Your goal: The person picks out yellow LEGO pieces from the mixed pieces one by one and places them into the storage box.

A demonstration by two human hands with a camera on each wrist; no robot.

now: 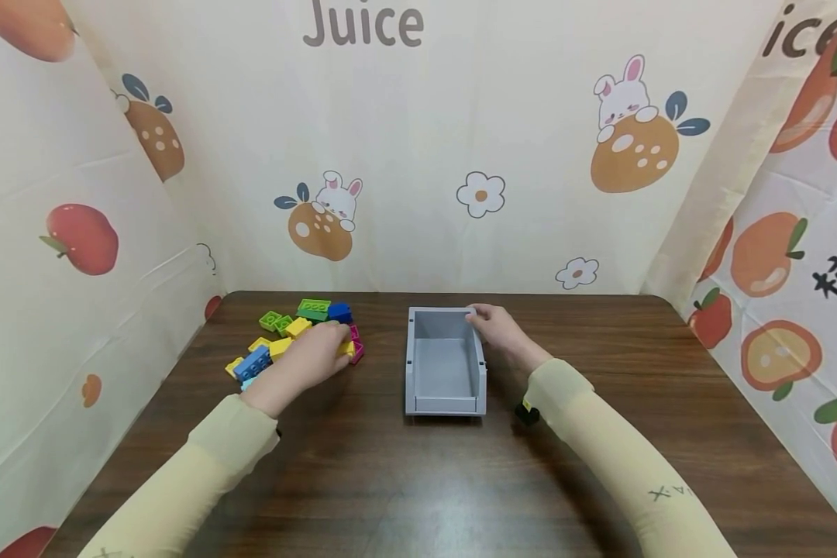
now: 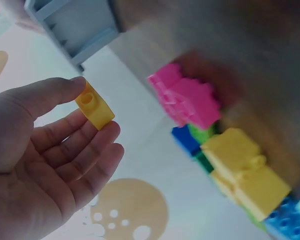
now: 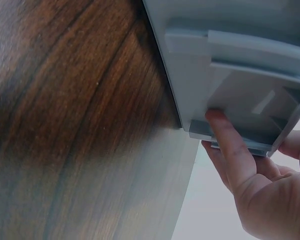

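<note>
Between the thumb and fingertips of my left hand (image 1: 307,358) is a small yellow toy building brick (image 2: 95,106) with a round stud. That hand hovers over a pile of loose bricks and hides part of it. In the left wrist view, pink bricks (image 2: 187,97) and larger yellow bricks (image 2: 245,170) lie beyond the fingers. An open-topped grey plastic bin (image 1: 445,368) stands mid-table. My right hand (image 1: 501,329) grips its far right corner, one finger along the outer side wall and the thumb at the rim.
The pile at the table's back left also has a blue brick (image 1: 253,362), light green bricks (image 1: 270,321) and a dark blue brick (image 1: 339,312). A printed curtain (image 1: 404,155) hangs behind and beside the brown wooden table (image 1: 390,488).
</note>
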